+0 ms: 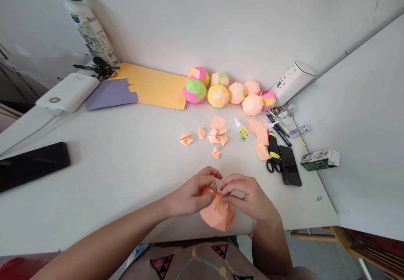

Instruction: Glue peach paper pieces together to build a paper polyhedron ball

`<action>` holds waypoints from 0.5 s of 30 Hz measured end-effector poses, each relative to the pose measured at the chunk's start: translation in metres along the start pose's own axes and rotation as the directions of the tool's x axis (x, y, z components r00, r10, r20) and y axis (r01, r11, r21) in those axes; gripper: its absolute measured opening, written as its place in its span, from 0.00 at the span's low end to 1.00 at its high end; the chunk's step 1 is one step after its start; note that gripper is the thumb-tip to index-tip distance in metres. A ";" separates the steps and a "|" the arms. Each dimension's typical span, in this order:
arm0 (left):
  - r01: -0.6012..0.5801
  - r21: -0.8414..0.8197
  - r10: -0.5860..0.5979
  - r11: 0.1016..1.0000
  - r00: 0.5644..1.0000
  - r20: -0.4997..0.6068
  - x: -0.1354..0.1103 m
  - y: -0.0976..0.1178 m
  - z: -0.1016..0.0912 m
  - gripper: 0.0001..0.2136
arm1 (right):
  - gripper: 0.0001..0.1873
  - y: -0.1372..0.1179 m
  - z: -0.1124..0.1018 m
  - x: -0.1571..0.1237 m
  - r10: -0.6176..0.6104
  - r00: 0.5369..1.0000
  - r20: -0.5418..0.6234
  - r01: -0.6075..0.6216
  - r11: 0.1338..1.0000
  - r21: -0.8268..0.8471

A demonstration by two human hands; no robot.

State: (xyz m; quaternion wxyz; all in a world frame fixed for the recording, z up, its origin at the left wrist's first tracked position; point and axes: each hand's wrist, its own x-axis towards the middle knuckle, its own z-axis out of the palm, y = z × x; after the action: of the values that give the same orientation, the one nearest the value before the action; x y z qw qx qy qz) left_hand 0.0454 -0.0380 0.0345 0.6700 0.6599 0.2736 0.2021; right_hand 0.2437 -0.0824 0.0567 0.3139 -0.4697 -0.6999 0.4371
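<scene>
My left hand [192,193] and my right hand [248,196] meet near the table's front edge. Both pinch the top of a half-built peach paper ball [218,216], with their fingers closed on its upper flaps. Just beyond the hands lie several small folded peach paper pieces [216,137] and flat peach squares [259,133]. A small glue bottle [242,130] lies among them.
Several finished paper balls [227,91] sit by the wall. Scissors [273,156], a dark phone [290,165], pens [279,129] and a small carton [320,159] lie at the right. An orange folder [154,85], purple paper [112,93], a white power bank [67,92], keys, a bottle [88,25] and a black phone [31,165] are at the left.
</scene>
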 end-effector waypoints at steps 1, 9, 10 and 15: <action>0.008 -0.003 -0.008 1.000 1.000 -0.002 0.000 0.000 0.000 0.04 | 0.03 0.000 0.000 0.000 -0.006 1.000 -0.001 0.006 1.000 -0.006; 0.040 -0.001 -0.040 0.999 0.999 -0.001 0.000 -0.001 -0.001 0.04 | 0.04 0.001 0.001 0.000 -0.029 0.999 -0.013 0.029 1.000 -0.009; 0.037 -0.012 -0.037 0.999 0.999 0.001 0.000 -0.001 -0.001 0.03 | 0.04 0.001 0.002 0.000 -0.029 0.999 -0.016 0.029 1.000 -0.004; 0.040 -0.062 -0.039 0.997 0.999 0.010 -0.001 0.001 0.000 0.03 | 0.04 0.000 0.004 0.001 -0.015 0.999 -0.040 0.017 0.999 0.045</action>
State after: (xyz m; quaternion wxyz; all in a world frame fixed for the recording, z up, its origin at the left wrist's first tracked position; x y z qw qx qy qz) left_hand 0.0449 -0.0383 0.0355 0.6951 0.6342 0.2772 0.1941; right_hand 0.2397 -0.0826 0.0548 0.3419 -0.4655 -0.6870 0.4410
